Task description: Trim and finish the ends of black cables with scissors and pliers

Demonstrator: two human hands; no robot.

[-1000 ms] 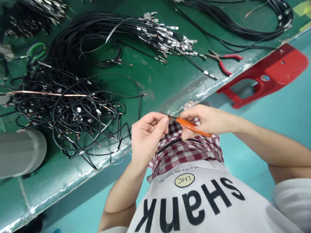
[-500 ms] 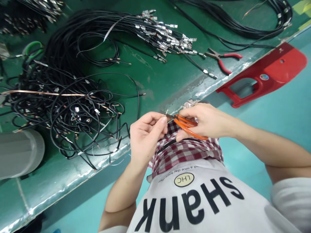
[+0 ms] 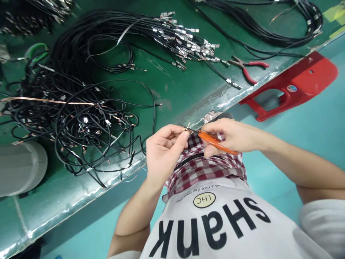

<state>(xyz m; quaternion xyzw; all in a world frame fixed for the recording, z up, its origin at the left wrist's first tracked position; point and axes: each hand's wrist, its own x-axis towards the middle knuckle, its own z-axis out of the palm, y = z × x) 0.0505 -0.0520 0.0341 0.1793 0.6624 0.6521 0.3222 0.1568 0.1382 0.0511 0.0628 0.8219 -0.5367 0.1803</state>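
Note:
My left hand (image 3: 163,151) pinches a small metal piece (image 3: 187,126) between thumb and forefinger, just off the table's near edge. My right hand (image 3: 229,135) is closed on orange-handled pliers (image 3: 215,142), handles squeezed together, with the jaws meeting that small piece. Both hands hover over my checked shirt, in front of the green worktable (image 3: 185,91). What exactly the small piece is I cannot make out.
A tangle of black wires (image 3: 78,118) lies left on the table, and a bundle with metal terminals (image 3: 185,43) further back. Red-handled pliers (image 3: 249,68) rest near the edge. A red plastic stool (image 3: 296,86) stands right; a white cylinder (image 3: 21,167) sits far left.
The orange handles spread apart half a second ago and are squeezed together again now. Both hands have stayed at the table's edge.

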